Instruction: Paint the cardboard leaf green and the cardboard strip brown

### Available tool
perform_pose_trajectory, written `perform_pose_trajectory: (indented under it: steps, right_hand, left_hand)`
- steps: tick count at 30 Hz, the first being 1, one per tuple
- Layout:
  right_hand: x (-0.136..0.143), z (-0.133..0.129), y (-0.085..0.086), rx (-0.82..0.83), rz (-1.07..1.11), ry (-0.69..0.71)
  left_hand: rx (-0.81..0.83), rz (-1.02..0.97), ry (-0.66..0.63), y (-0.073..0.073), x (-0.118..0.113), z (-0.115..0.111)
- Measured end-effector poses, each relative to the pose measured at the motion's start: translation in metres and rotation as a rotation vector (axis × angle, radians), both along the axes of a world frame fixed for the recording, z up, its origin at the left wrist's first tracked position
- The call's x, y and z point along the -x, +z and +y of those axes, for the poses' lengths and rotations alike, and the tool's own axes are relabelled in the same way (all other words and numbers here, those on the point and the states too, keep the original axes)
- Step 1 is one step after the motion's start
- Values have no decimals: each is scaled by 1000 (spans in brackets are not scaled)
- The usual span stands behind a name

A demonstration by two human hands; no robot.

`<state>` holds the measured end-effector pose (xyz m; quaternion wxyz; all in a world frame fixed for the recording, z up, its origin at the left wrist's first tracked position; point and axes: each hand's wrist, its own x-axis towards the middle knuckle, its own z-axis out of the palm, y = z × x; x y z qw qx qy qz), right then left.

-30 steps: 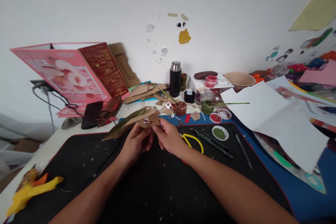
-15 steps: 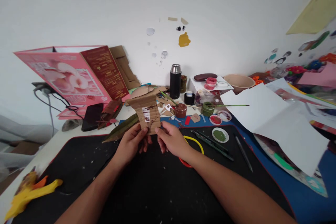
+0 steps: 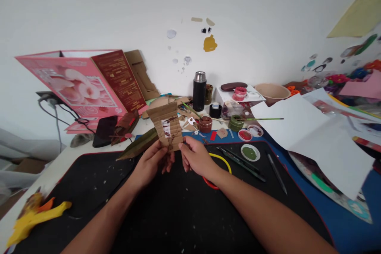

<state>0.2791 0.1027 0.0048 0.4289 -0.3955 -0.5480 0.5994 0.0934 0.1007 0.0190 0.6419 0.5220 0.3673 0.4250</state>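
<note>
Fingers [image 3: 160, 151] pinch cardboard [image 3: 172, 131] near its bottom edge, top edge free.

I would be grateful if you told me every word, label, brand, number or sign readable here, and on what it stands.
No text can be read with certainty.
Pink box, front: pale lettering, too blurred to read.
Its dark red side: lines of gold print, too small and blurred.
Held cardboard: dark printed marks, unreadable.
Bottle: any lettering is too small to read.

We've cardboard [image 3: 172, 129] ctr, flask [image 3: 199, 94] behind & R, glue gun [image 3: 29, 221] at L edge of mat [image 3: 178, 214], pens [image 3: 244, 166] on its R.
</note>
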Motion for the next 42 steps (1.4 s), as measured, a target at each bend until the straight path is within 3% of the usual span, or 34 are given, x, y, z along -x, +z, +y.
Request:
perform_pose_trajectory:
  steps: [5,10,17,20,25,37,42]
  right_hand:
    - [0,2,-4,-37,-37,-29]
    - [1,3,-5,-6,-29,-34]
    - [-1,-2,4,-3,2,41]
    - [-1,-2,3,-20,-18,33]
    - [0,-2,0,-6,-22,65]
    - [4,-1,-2,-6,-52,15]
    - [2,-1,0,21,-50,31]
  left_hand:
    - [43,37,6,4,-2,-1]
    - [94,2,42,-1,-7,1]
    - [85,-4,-28,-2,-1,0]
    - [43,16,-77,0,-1,0]
    - [-62,72,2,1,-4,0]
    - [-6,73,41,-6,-9,0]
    - [-80,59,32,-4,-10,2]
